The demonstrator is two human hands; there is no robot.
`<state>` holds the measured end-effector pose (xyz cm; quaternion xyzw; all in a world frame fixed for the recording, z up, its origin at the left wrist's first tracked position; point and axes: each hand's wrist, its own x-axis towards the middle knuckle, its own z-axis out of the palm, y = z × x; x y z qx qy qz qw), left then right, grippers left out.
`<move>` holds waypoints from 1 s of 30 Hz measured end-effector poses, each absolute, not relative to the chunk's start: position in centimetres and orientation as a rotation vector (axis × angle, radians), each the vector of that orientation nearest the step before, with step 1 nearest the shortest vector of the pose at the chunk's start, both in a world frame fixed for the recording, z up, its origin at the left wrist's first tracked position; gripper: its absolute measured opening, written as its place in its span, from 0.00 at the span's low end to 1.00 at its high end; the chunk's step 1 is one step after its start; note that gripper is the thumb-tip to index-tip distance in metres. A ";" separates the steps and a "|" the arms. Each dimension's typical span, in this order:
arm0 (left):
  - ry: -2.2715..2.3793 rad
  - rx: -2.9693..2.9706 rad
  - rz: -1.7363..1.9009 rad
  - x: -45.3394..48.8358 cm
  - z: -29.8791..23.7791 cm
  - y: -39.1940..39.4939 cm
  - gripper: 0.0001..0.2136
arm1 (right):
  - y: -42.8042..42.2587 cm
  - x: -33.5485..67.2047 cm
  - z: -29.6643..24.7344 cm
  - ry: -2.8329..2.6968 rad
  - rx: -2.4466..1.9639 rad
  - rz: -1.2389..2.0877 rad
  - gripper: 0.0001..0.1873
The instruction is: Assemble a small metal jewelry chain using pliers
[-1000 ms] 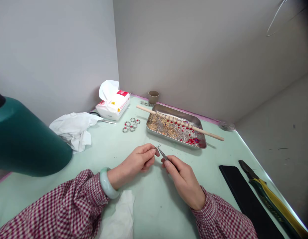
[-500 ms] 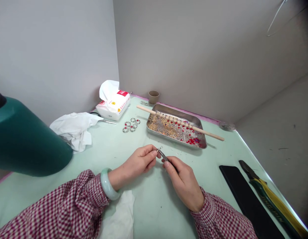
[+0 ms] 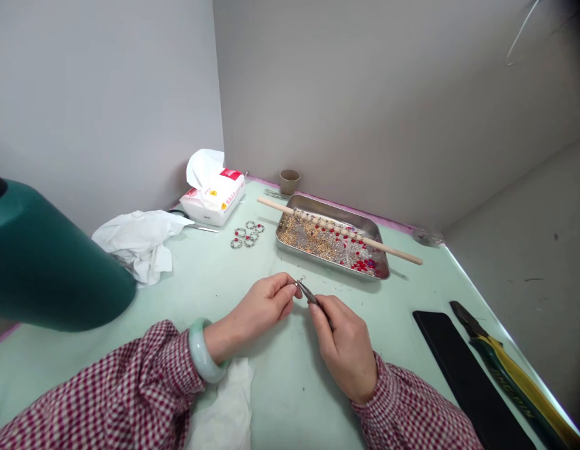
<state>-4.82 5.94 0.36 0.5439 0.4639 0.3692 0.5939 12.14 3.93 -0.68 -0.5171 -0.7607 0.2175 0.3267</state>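
Between thumb and forefinger, my left hand (image 3: 271, 298) pinches a small bent wire piece (image 3: 301, 279) with a tiny gold bead on it. My right hand (image 3: 344, 340) is closed around slim pliers (image 3: 309, 292), whose narrow metal jaws reach the wire at my left fingertips. Most of the pliers' handle is hidden in my palm. Beyond my hands stands a metal tray (image 3: 332, 269) of gold, clear and red beads. A wooden stick (image 3: 402, 255) with wire coils wound round it lies across the tray. Several beaded rings (image 3: 240, 232) lie left of the tray.
A green bottle (image 3: 60, 262) stands at the left beside crumpled tissue (image 3: 140, 240), scissors (image 3: 203, 227) and a tissue pack (image 3: 215, 200). A small cup (image 3: 289, 182) sits at the back. A black flat case (image 3: 463, 369) and yellow-green pliers (image 3: 510, 369) lie at the right edge.
My right hand has shifted and turned slightly around the pliers, with the jaws still at the wire. My left hand keeps its pinch almost unmoved.
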 end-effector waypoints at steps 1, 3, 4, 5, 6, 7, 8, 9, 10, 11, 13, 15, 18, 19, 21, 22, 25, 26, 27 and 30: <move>1.079 1.267 0.858 -4.8 0.4 5.9 0.09 | 4.0 12.2 -0.6 -1.984 -1.364 0.615 0.12; 1.012 1.207 0.837 -4.8 0.6 5.9 0.09 | 4.1 12.2 -0.2 -1.949 -1.389 0.788 0.14; 0.972 1.165 0.823 -4.8 0.6 5.9 0.09 | 4.2 12.2 0.0 -1.932 -1.396 0.878 0.15; 0.945 1.139 0.810 -4.8 0.7 5.9 0.09 | 4.2 12.2 0.0 -1.918 -1.403 0.933 0.15; 0.947 1.143 0.803 -4.8 0.7 5.9 0.09 | 4.2 12.1 0.0 -1.916 -1.410 0.942 0.16; 0.982 1.183 0.809 -4.8 0.7 5.8 0.09 | 4.2 12.1 0.0 -1.921 -1.415 0.899 0.16; 1.043 1.250 0.826 -4.8 0.7 5.8 0.09 | 4.2 12.0 -0.1 -1.933 -1.419 0.818 0.15; 1.110 1.325 0.848 -4.8 0.7 5.8 0.10 | 4.2 12.0 -0.3 -1.945 -1.415 0.721 0.15; 1.160 1.382 0.866 -4.8 0.6 5.8 0.10 | 4.2 12.0 -0.3 -1.949 -1.409 0.651 0.14; 1.172 1.406 0.874 -4.8 0.5 5.8 0.10 | 4.2 12.0 -0.4 -1.949 -1.403 0.651 0.14; 1.084 1.339 0.862 -4.9 0.3 5.9 0.10 | 4.3 12.1 -0.1 -1.914 -1.399 0.875 0.15; 0.971 1.227 0.842 -5.0 0.1 6.0 0.09 | 4.4 12.2 0.2 -1.844 -1.377 1.131 0.16; 0.981 1.206 0.865 -4.9 0.0 6.0 0.09 | 4.4 12.1 0.4 -1.842 -1.383 1.072 0.16; 1.007 1.220 0.870 -4.9 0.0 6.0 0.09 | 4.4 12.1 0.2 -1.876 -1.381 0.949 0.15; 1.032 1.246 0.874 -4.8 0.0 5.9 0.09 | 4.3 12.0 -0.2 -1.946 -1.353 0.692 0.13; 1.028 1.251 0.875 -4.8 0.0 5.9 0.09 | 4.3 12.0 -0.4 -1.972 -1.336 0.611 0.12; 0.977 1.242 0.877 -4.8 -0.1 5.9 0.10 | 4.3 12.1 -0.6 -2.000 -1.310 0.547 0.12; 0.960 1.234 0.876 -4.9 -0.1 5.9 0.10 | 4.4 12.2 -0.6 -1.989 -1.310 0.562 0.11; 0.947 1.226 0.874 -4.9 -0.2 5.9 0.10 | 4.5 12.2 -0.5 -1.971 -1.309 0.594 0.11; 0.928 1.217 0.873 -5.0 -0.2 5.9 0.10 | 4.6 12.3 -0.1 -1.910 -1.320 0.746 0.12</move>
